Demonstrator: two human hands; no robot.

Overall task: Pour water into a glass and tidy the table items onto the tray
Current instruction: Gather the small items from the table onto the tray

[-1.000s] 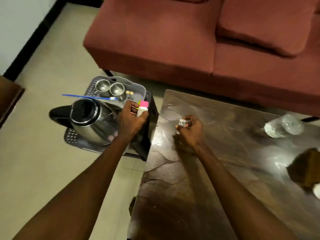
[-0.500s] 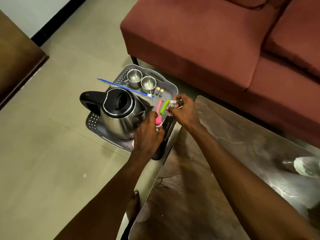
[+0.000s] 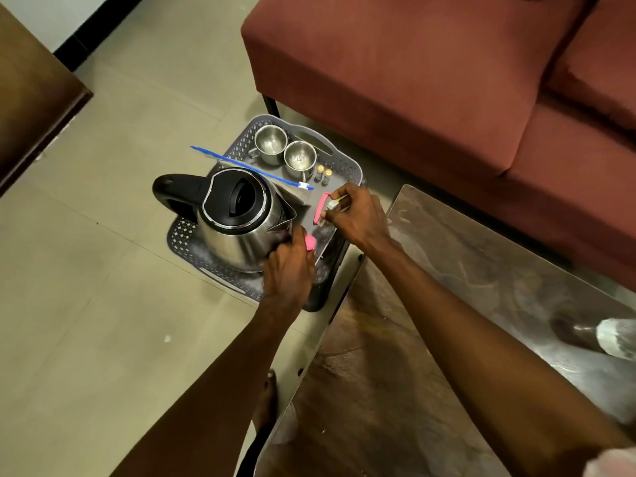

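- Tray (image 3: 347, 168): grey plastic, perforated rim, cut-out handle at its far end; sits on a low dark stand on the floor, centre of the frame, between the desk and the sofa.
- Kettle (image 3: 237, 218): stainless steel, black lid and black handle pointing to the left of the frame; stands on the near-left part of the tray.
- Steel cups (image 3: 285, 149): two, upright, side by side at the tray's upper end.
- Batteries (image 3: 324, 173): two small cylinders, just right of the cups, on the tray.
- Blue toothbrush (image 3: 247, 168): long, thin; lies diagonally across the tray above the kettle, its handle end overhanging the tray's left rim.
- Pink strip (image 3: 320, 208): narrow item lying on the tray floor, touching the right hand's fingertips.
- Left hand (image 3: 287, 270): over the tray's near-right part, beside the kettle's spout; fingers curled around a pink-capped bottle (image 3: 310, 242), of which only the cap shows.
- Right hand (image 3: 358, 216): over the tray's right edge; fingers pinched on a small white object (image 3: 332, 205), too small to identify.
- Desk (image 3: 464, 270): dark, glossy, marbled top, lower right of the frame; its corner lies just beside the tray.
- Glass (image 3: 616, 339): clear, cut off by the right edge of the frame, on the desk, well apart from both hands.
- Sofa (image 3: 413, 80): red-brown upholstery, upper right of the frame.
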